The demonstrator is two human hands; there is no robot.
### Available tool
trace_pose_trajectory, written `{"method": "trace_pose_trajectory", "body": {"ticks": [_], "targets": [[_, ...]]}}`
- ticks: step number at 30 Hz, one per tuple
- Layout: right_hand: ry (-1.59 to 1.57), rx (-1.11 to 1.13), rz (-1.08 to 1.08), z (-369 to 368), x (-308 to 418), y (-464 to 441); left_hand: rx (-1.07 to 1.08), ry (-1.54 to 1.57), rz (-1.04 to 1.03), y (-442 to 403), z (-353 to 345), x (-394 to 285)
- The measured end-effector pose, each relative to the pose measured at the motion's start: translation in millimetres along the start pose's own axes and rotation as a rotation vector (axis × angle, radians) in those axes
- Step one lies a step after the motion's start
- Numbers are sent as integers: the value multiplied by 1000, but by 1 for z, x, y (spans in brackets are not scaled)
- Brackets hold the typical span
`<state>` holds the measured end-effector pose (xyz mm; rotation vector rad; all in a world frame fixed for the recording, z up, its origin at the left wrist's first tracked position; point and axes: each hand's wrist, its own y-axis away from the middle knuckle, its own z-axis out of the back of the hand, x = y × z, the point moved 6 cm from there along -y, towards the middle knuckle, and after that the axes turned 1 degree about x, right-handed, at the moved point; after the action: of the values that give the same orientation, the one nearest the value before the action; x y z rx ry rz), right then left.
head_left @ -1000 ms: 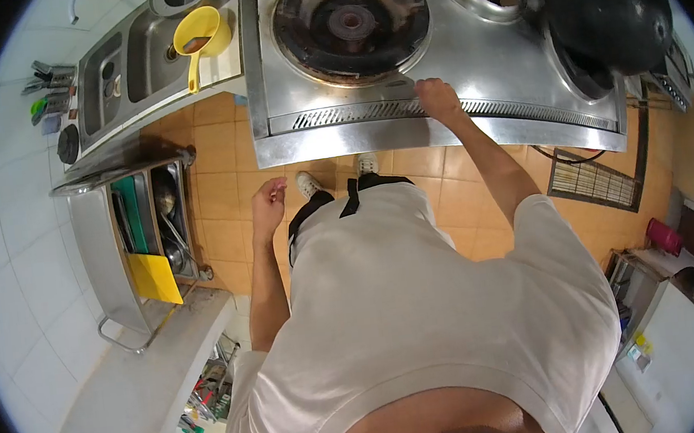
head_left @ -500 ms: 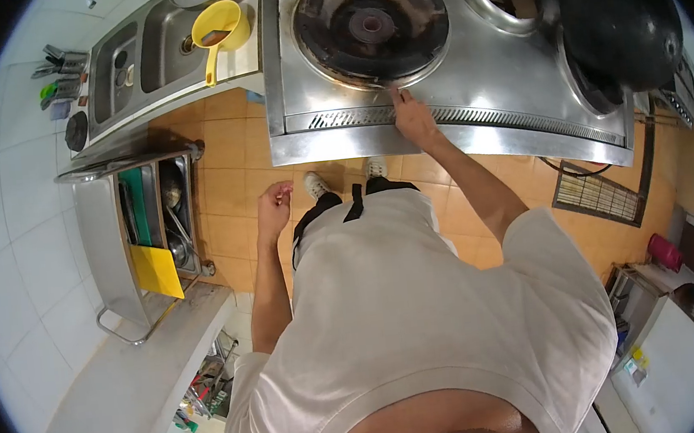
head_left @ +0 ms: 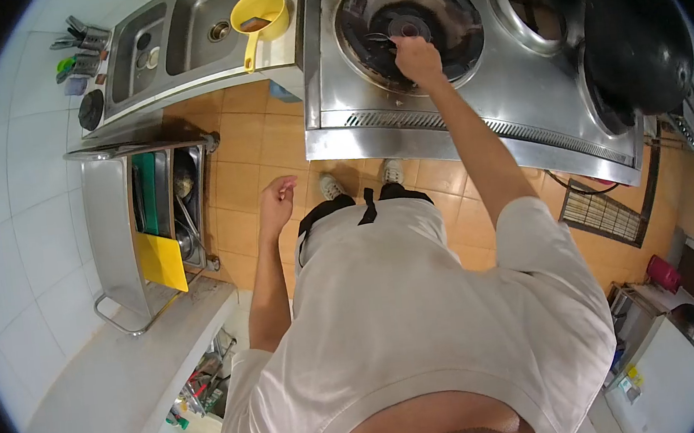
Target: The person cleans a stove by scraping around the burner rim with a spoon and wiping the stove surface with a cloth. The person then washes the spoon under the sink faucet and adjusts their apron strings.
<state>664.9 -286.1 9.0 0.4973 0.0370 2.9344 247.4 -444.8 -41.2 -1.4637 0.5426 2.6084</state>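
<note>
My right hand point(head_left: 418, 58) reaches over the round black burner point(head_left: 460, 47) of the steel stove point(head_left: 502, 93). Its fingers are closed on a small thin metal piece point(head_left: 378, 38), whose curved end sticks out to the left above the burner's inner ring; the rest is hidden in the hand. At my left side, my left hand point(head_left: 277, 202) hangs in the air over the tiled floor, its fingers loosely curled and apart, with nothing visible in it. It touches nothing.
A large black wok point(head_left: 638, 30) stands tilted at the stove's right. Left of the stove, a yellow ladle-shaped scoop point(head_left: 259, 16) rests beside a double sink point(head_left: 204, 30). A steel trolley point(head_left: 114, 230) with a yellow board point(head_left: 162, 262) stands at the left. A floor grate point(head_left: 601, 213) lies right.
My right hand has moved from the stove's front edge forward over the burner, and the metal piece now shows at its fingers. The view has shifted, moving the stove rightward. My left hand stays beside me.
</note>
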Motion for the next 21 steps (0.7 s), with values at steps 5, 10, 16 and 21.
{"method": "trace_pose_trajectory", "body": {"ticks": [5,10,16,21], "targets": [[190,162,23,-15,-12,-37,-1,-47,45,6,22,10],[181,256,142,-7,-7,-35,-56,33,62,16,28,34],[257,219,154,13,9,-39,-79,21,87,19,23,30],[269,202,184,14,11,-48,-101,35,80,21,15,14]]}}
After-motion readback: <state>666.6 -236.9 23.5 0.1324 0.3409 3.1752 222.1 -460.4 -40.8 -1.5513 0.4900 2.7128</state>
